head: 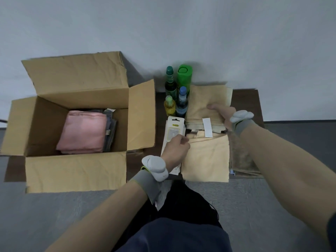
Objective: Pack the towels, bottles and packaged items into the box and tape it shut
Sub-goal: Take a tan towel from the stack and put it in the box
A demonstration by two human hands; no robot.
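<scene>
Package (172, 130) points away, hang-tab (176, 119) at far end.

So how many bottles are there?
4, standing right of the box: dark green bottle and big green bottle behind, yellow bottle and blue bottle in front. Others may be hidden.

Both bare forearms reached forward. The left hand (175, 149) lay knuckles up, its fingers curled in on the near towel's (205, 157) left edge. The right hand (221, 114) reached farther, thumb on top and fingers tucked out of sight, gripping the far towel (201, 104). Each wrist wore a grey band (145, 180).
</scene>
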